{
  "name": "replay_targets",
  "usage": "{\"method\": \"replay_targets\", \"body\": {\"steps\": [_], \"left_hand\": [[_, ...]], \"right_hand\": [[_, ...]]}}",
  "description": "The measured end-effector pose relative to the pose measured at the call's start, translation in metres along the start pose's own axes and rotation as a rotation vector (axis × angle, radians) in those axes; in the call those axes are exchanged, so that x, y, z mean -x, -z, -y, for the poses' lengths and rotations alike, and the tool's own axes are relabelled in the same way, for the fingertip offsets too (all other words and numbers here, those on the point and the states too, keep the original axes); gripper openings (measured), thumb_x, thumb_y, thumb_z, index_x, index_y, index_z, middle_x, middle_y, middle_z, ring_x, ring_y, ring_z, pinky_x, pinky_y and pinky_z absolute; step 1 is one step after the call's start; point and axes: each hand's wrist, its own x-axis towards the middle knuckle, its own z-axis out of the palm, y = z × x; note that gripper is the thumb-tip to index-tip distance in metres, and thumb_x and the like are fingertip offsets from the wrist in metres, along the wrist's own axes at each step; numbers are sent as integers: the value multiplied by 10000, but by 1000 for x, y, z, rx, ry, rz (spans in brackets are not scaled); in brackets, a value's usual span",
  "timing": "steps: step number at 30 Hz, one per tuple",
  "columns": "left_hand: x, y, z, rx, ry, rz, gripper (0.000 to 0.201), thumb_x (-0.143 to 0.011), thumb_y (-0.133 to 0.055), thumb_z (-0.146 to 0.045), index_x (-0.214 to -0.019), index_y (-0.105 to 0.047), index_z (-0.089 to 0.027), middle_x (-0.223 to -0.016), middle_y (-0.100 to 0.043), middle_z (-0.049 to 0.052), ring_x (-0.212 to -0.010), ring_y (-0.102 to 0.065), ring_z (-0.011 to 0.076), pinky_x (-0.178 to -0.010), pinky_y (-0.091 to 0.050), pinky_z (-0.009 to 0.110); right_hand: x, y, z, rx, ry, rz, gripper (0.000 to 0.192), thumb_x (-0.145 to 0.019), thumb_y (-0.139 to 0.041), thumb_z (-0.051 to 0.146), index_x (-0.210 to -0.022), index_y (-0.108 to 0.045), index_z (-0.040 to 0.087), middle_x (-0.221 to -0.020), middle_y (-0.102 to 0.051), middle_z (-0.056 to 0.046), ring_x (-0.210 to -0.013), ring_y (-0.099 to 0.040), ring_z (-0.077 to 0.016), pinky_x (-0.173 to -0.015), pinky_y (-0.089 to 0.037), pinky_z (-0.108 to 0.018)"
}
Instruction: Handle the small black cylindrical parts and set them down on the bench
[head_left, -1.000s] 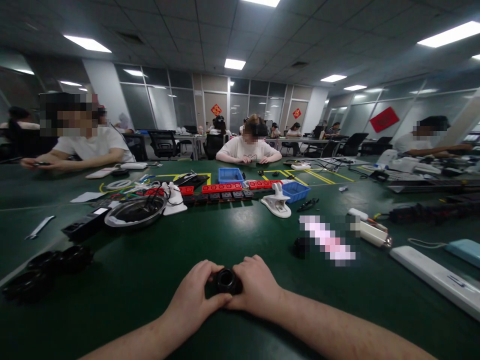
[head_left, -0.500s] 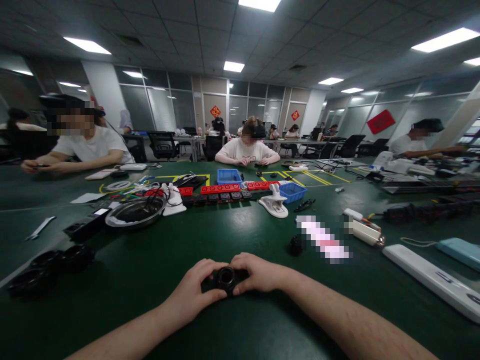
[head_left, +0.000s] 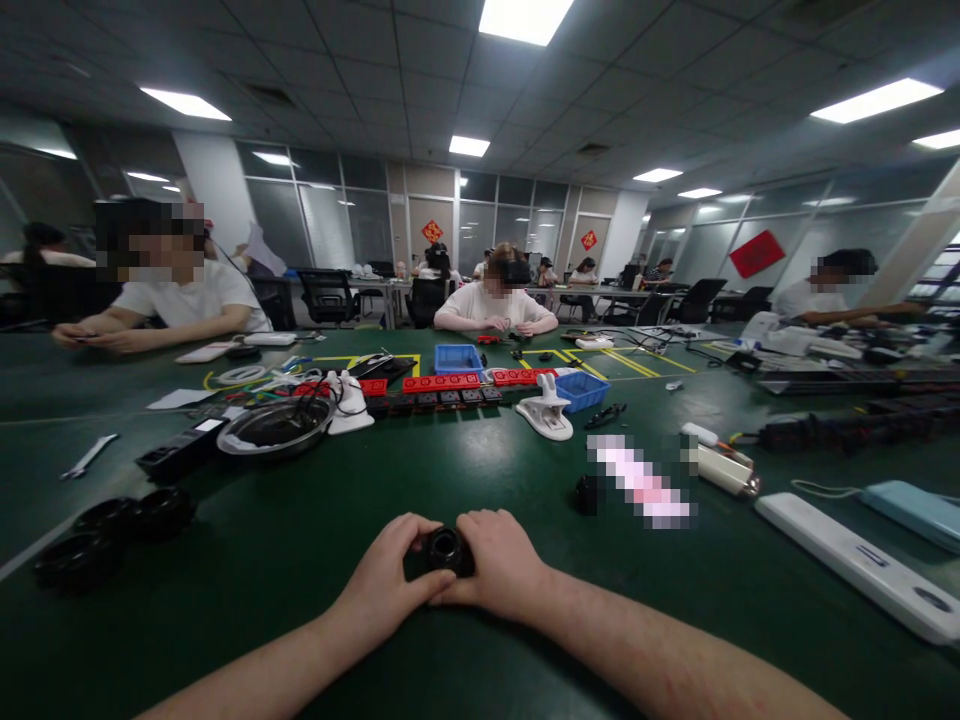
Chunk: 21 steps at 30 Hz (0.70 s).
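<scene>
Small black ring part point(head_left: 444, 547) at lower centre of frame, on green table point(head_left: 480, 470). Left hand point(head_left: 386, 588) and right hand point(head_left: 496, 566) pinch it from both sides, fingers curled tight round it. Bare tabletop around hands; black round parts point(head_left: 112, 530) at lower left, well apart.

Two bare forearms enter from the bottom edge, no sleeves in view. Left hand point(head_left: 382, 590) and right hand point(head_left: 499, 570): no gloves, no rings, no watch or wristband visible. Fingernails short and unpainted where they show. Right forearm carries faint blotchy marks along its upper side. Nothing worn below the elbows.
</scene>
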Motion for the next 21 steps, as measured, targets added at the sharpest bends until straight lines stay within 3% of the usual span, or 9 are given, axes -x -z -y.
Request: {"method": "replay_targets", "body": {"steps": [5, 9, 16, 21], "left_hand": [[-3, 5, 5, 61, -60, 77, 320, -700, -587, -280, -1009, -549, -209, -863, -544, 20, -799, -510, 188, -700, -406, 295], [-4, 6, 8, 79, -47, 111, 360, -694, -589, -256, -1049, -539, -219, -901, -544, 20, -820, -513, 183, -716, -406, 289], [-7, 8, 9, 85, -28, 134, 341, -662, -613, -233, -998, -554, -223, -885, -551, 9, -819, -512, 185, -710, -403, 287], [-7, 7, 3, 108, -36, 146, 292, -638, -633, -224, -921, -565, -207, -861, -553, 3, -822, -515, 183, -712, -404, 280]], "right_hand": [[1, 15, -12, -220, 145, 108, 619, -570, -632, 563, -1032, -483, 180, -935, -527, -48, -832, -483, -195, -711, -378, -305], [-2, 23, -21, -258, 241, 255, 438, -656, -644, 405, -1006, -519, 174, -951, -527, -44, -866, -468, -186, -752, -367, -299], [-7, 14, -26, -272, 253, 202, 259, -711, -616, 307, -924, -545, 178, -862, -541, -15, -811, -472, -158, -727, -346, -263], [-8, 9, -26, -279, 218, 172, 344, -620, -669, 428, -817, -551, 172, -738, -530, 22, -698, -463, -128, -623, -326, -224]]}}
